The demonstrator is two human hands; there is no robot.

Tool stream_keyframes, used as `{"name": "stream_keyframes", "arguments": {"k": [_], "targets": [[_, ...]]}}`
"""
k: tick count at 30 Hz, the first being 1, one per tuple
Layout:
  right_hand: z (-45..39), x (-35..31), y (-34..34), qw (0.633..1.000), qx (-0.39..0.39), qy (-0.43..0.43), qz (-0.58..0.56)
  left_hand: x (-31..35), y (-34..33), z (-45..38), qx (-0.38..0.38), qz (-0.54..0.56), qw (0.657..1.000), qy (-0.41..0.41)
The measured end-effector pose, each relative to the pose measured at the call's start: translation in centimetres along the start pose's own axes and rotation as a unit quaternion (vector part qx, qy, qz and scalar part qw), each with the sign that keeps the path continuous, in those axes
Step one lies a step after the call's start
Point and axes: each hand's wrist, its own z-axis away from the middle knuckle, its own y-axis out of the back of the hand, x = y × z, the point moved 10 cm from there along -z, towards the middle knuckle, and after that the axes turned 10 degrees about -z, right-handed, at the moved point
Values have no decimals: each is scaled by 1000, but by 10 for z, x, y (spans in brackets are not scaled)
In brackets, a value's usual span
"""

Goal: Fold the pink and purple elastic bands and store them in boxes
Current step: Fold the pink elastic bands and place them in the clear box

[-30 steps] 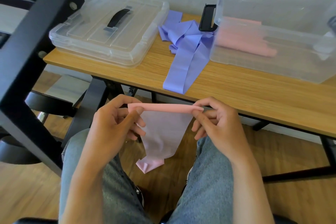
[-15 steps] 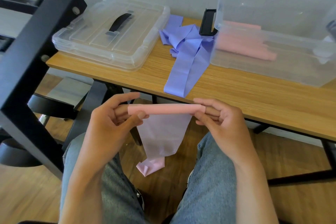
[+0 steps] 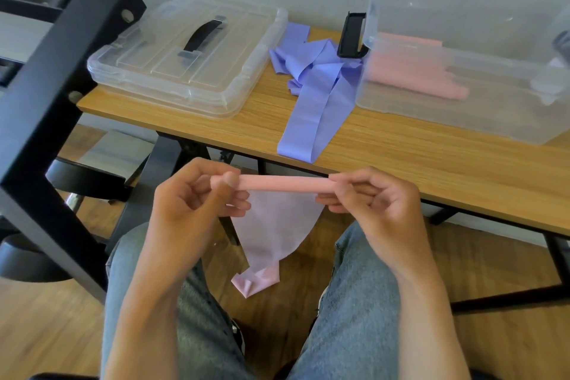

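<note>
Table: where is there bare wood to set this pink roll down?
Bare table lies along the near edge, right of the purple band and before the open box. A narrower patch lies between the shut box and the purple band. The back is crowded.

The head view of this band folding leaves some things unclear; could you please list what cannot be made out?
- Open box: right end cut off by the frame edge.
- Pink bands inside: count blurred by the cloudy wall.
- Purple bands: heaped, number unclear.
- Pink band: ends hidden by left hand and right hand.
</note>
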Motion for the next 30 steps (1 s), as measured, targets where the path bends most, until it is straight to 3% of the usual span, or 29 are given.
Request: {"name": "stream_keyframes", "arguments": {"k": [5, 10, 15, 22, 26, 30], "targets": [[-1, 12, 6, 996, 1, -30, 83, -5, 4, 1, -15, -49, 999, 0], [-1, 11, 5, 984, 8, -7, 178, -9, 5, 1, -14, -149, 989, -5], [0, 10, -1, 986, -12, -2, 164, -8, 5, 1, -8, -144, 989, -5], [0, 4, 2, 999, 13, -12, 30, -8, 8, 0, 14, -18, 1000, 15], [-1, 9, 8, 997, 24, -14, 76, -13, 6, 1, -17, -28, 999, 18], [-1, 8, 12, 986, 22, -7, 167, -14, 7, 2, -37, -117, 992, -4]]}}
